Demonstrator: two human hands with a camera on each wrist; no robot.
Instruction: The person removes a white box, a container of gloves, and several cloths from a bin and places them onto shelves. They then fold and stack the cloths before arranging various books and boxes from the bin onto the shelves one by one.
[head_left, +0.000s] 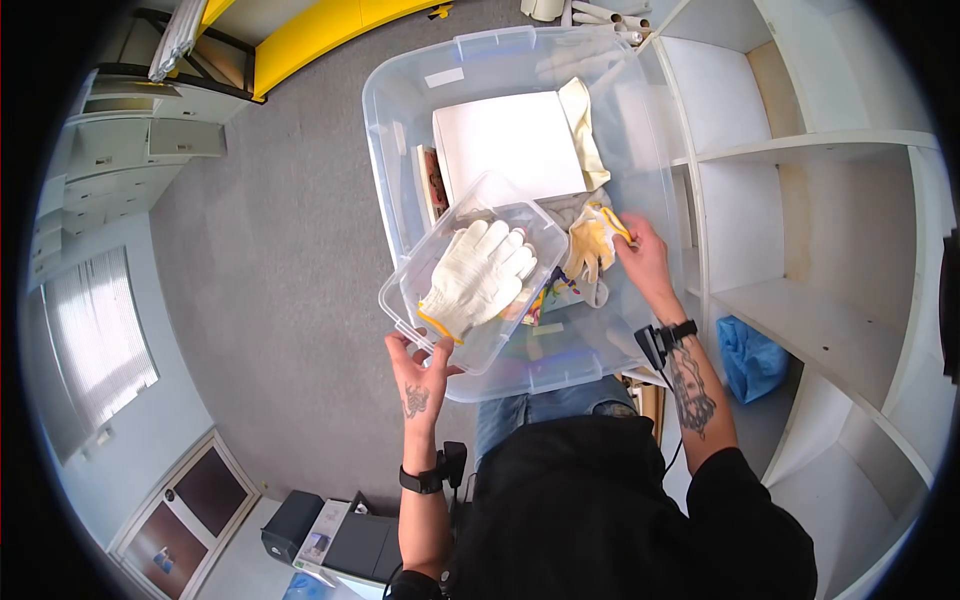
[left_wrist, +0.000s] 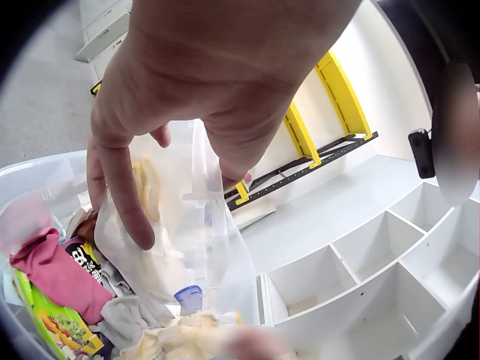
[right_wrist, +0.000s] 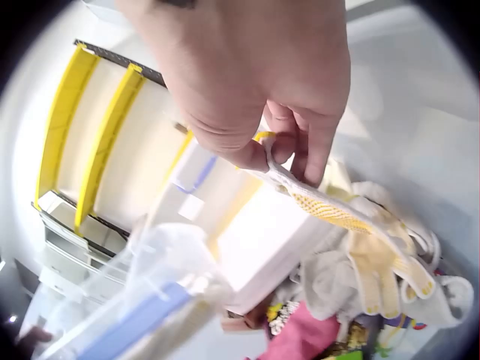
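Observation:
My left hand grips the rim of a small clear plastic box, which is tilted over the big bin. A white knit glove with a yellow-edged cuff lies in it. With thumb and fingers my right hand pinches the cuff of a work glove with yellow dots on its palm. In the right wrist view this glove hangs fingers-down over other pale gloves. Beneath is a large clear bin holding a white box and a pale yellow cloth piece.
A pink cloth and a green packet lie in the big bin. White shelving stands close on the right, with a blue bag in a lower compartment. At the far left is a yellow rack.

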